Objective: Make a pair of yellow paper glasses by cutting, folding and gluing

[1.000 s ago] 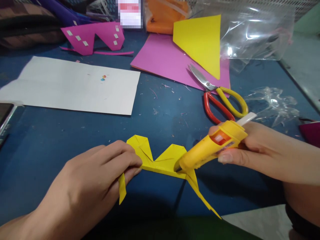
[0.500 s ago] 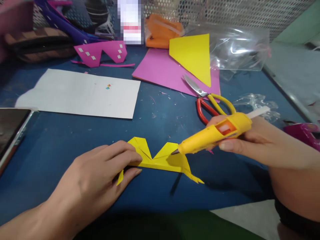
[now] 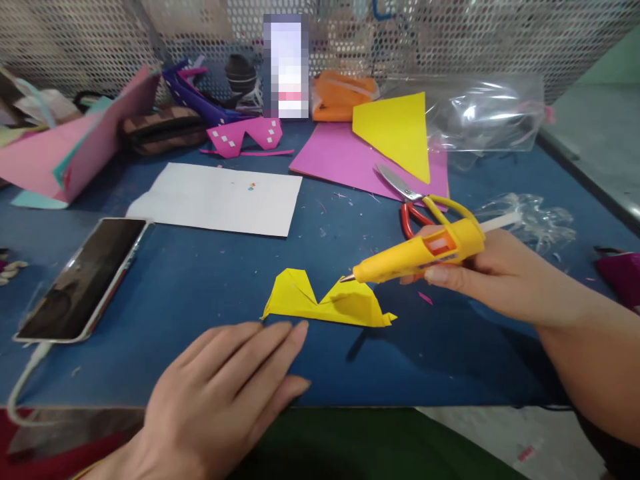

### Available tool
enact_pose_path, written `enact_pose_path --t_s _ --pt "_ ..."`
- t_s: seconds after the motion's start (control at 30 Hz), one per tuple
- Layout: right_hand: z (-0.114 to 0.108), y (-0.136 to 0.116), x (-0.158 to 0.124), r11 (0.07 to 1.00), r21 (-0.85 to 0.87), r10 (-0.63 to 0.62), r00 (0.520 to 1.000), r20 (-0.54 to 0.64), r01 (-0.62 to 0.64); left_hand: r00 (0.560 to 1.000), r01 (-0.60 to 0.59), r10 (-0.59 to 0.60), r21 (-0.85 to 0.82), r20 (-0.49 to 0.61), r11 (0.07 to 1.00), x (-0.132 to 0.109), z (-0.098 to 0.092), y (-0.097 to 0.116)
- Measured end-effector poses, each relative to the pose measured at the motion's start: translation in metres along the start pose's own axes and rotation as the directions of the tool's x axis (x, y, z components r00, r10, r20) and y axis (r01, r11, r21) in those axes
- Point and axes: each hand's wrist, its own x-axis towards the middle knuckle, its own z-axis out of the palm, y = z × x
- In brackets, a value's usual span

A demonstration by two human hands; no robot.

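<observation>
A yellow paper cutout shaped like glasses (image 3: 345, 308) lies on the blue table, with two peaks, a V notch between them and small folded ends. My right hand (image 3: 505, 277) is wrapped round a yellow hot glue gun (image 3: 410, 259) with a white glue stick in its back. The gun's metal tip is over the cutout's right peak; contact cannot be made out. Just below the cutout's lower left edge, my left hand (image 3: 225, 383) rests with fingers stretched and nothing visibly held. Scissors with red and yellow handles (image 3: 400, 183) lie beyond the glue gun.
Pink paper glasses (image 3: 245, 137) stand behind a white sheet (image 3: 220, 203). A phone (image 3: 85, 280) with a cable is at left. Yellow paper (image 3: 395, 130) overlaps pink sheets (image 3: 330, 150) at the back. Crumpled clear plastic (image 3: 540, 220) lies at right.
My left hand has let go of the yellow paper cutout and moved toward me. The glue gun stays over the right peak, its tip nearer the top. The view has widened and shifted left.
</observation>
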Motion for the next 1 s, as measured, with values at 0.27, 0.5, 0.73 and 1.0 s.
enact_pose_path --t_s 0.27,0.5,0.73,1.0 --pt "0.006 0.000 0.002 0.998 -0.069 0.009 0.998 0.064 -0.005 0.979 -0.203 0.202 0.125 0.021 0.971 0.223 -0.066 0.036" --pt "0.007 -0.003 0.002 0.998 -0.070 0.001 0.996 0.090 0.005 0.983 -0.179 0.175 0.098 0.045 0.979 0.206 -0.057 0.035" --pt "0.010 0.000 0.002 1.000 0.000 -0.012 0.998 0.056 0.012 0.987 -0.157 0.156 0.045 0.027 0.987 0.207 -0.054 0.035" --pt "0.009 0.002 0.003 0.997 -0.080 0.015 0.998 0.055 -0.010 0.993 -0.118 0.119 0.073 -0.012 0.990 0.199 -0.053 0.035"
